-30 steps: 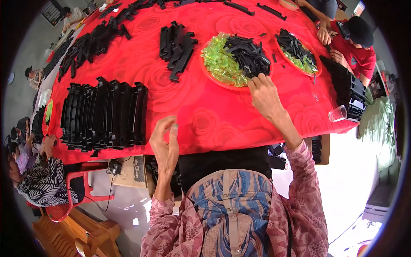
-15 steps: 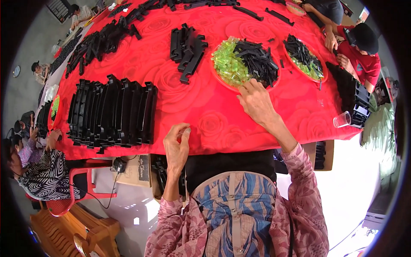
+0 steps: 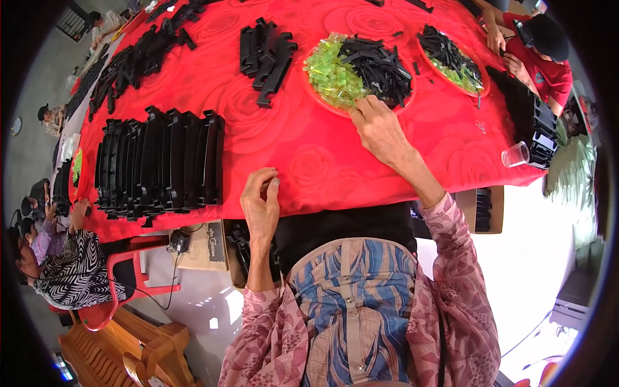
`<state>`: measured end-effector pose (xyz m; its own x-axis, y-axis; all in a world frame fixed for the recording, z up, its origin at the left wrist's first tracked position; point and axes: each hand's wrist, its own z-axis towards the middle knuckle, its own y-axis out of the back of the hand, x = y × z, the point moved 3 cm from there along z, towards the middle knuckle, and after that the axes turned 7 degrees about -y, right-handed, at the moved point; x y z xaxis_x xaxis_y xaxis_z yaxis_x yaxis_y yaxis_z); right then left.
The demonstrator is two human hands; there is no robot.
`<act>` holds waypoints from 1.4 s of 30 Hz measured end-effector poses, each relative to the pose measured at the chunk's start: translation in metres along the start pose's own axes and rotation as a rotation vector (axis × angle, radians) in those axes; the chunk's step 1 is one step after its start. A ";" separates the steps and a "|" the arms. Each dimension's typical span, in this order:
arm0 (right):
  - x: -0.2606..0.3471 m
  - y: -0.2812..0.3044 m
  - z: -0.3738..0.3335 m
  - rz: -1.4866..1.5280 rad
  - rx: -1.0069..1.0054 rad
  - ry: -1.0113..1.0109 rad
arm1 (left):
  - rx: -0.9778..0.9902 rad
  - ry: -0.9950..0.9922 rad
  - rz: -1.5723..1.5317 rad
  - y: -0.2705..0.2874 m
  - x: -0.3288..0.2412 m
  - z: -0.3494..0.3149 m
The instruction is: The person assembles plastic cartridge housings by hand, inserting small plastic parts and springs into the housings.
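1. Reaching toward the red tray (image 3: 320,102), the right hand (image 3: 380,129) was stretched out with its fingertips at the tray's near rim, just where the green clips (image 3: 332,72) met the heap of black strips (image 3: 377,61); whether anything was pinched could not be told.
2. Judged from this, one small piece would best be picked between thumb and forefinger, lifted clear so the heap was not dragged over the rim.
3. The right forearm was laid flat across the red tablecloth (image 3: 322,168), wrist straight, palm down.
4. The left hand (image 3: 261,203) was kept at the table's near edge, fingers curled loosely inward and narrow; nothing could be made out in it.
5. A row of long black parts (image 3: 161,161) stood left of that hand, apart from it.
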<state>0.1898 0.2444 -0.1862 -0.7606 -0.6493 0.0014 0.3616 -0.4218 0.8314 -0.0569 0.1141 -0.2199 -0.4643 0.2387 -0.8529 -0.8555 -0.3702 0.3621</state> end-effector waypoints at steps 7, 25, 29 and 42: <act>0.013 0.021 -0.026 0.001 0.058 -0.019 | 0.016 0.008 0.014 0.001 -0.001 -0.001; 0.021 -0.018 0.029 0.130 0.013 -0.242 | -0.041 -0.069 0.103 -0.004 0.006 0.076; 0.020 -0.021 0.031 0.121 0.075 -0.286 | -0.109 -0.145 0.350 -0.014 0.009 0.127; 0.020 -0.021 0.037 0.249 0.022 -0.471 | -0.055 -0.207 0.850 -0.079 0.024 0.187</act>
<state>0.1474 0.2638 -0.1836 -0.8147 -0.3714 0.4453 0.5546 -0.2749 0.7854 -0.0435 0.3172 -0.1991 -0.9765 0.0188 -0.2149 -0.1910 -0.5382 0.8209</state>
